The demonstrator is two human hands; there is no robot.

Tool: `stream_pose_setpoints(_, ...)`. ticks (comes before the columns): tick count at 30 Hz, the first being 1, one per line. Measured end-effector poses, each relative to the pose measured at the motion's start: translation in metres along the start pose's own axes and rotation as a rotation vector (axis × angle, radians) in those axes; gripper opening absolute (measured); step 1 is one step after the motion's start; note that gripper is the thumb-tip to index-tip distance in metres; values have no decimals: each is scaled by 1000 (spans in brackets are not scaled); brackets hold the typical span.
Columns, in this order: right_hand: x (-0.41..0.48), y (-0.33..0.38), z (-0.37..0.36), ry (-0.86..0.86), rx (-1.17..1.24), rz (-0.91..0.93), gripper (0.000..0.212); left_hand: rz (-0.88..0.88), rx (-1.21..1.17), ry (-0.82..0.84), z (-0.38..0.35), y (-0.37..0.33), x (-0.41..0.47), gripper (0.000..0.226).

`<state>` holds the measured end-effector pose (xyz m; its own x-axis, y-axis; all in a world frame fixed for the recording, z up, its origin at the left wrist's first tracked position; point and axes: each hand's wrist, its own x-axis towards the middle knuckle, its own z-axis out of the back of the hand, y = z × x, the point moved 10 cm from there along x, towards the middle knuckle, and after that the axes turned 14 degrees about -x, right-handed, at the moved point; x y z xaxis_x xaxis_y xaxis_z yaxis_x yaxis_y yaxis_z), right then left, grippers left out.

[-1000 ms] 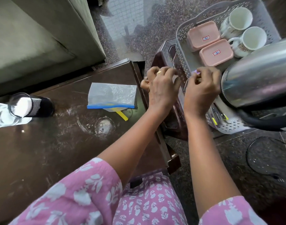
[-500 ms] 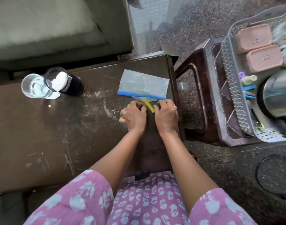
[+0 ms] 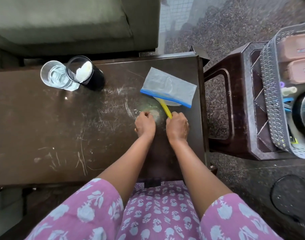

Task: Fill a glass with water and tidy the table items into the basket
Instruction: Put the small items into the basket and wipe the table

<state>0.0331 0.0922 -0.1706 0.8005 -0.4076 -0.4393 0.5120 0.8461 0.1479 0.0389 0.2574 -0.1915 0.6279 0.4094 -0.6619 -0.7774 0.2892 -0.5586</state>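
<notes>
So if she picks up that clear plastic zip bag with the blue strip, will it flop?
Probably. The clear plastic zip bag with the blue strip lies flat and wrinkled, so it looks thin, limp and light. The blue seal edge may stay somewhat straighter.

A grey-green sofa (image 3: 65,23) stands behind; a dark plastic stool (image 3: 234,104) right.

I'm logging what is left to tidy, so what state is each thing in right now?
Glass: upright, holding water.
Black mesh cup: upright, something white inside.
Zip bag: flat on the table.
Yellow stick: far end under the bag, near end in the right hand.
Left hand: closed, contents hidden.
Basket: on the stool, partly filled.
</notes>
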Motion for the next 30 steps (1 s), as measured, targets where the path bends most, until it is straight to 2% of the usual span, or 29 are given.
stream_pose_setpoints(8,-30,17,-19,164,103,-30,22,75,-143,-53,21,19,4,33)
stream_pose_setpoints(13,-40,13,-17,279,418,-206,20,153,-260,-23,11,36,14,39)
stream_pose_setpoints(15,-42,9,-10,255,523,-281,26,199,-341,-35,5,48,19,42)
stream_pose_setpoints(18,-44,0,1,198,622,-388,30,277,-533,11,0,38,3,21)
stream_pose_setpoints(24,-34,-13,26,122,600,-365,29,390,-825,3,-13,27,-21,14)
stream_pose_setpoints(28,-27,-34,50,46,661,-375,18,312,-889,-54,-23,4,-33,19)
stream_pose_setpoints(30,-23,-50,62,-13,708,-400,14,233,-904,-84,-31,-16,-39,29)
